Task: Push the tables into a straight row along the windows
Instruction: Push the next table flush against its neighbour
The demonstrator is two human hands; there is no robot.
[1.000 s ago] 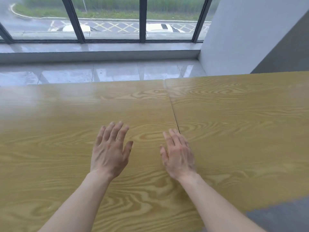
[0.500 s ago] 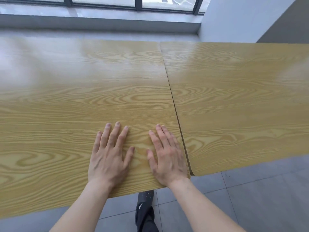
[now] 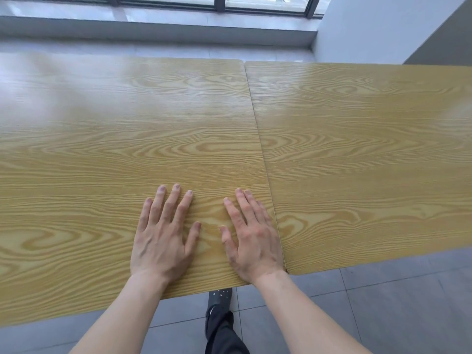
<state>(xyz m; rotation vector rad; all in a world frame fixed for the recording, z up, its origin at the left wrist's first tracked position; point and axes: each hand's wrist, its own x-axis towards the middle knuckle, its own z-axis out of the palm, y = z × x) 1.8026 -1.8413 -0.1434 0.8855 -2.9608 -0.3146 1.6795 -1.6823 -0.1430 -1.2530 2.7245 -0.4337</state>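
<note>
Head view looks down on two wood-grain tables set side by side, their long run lying left to right, parallel to the windows [image 3: 168,0] beyond. Left table [image 3: 115,139] and right table [image 3: 370,154] meet along a thin seam, the right one's near edge sitting slightly farther away. Both tops are glossy yellow-brown laminate. Left hand [image 3: 163,238] and right hand [image 3: 251,241] lie flat, fingers spread, palms pressing the left table's near edge, gripping nothing.
</note>
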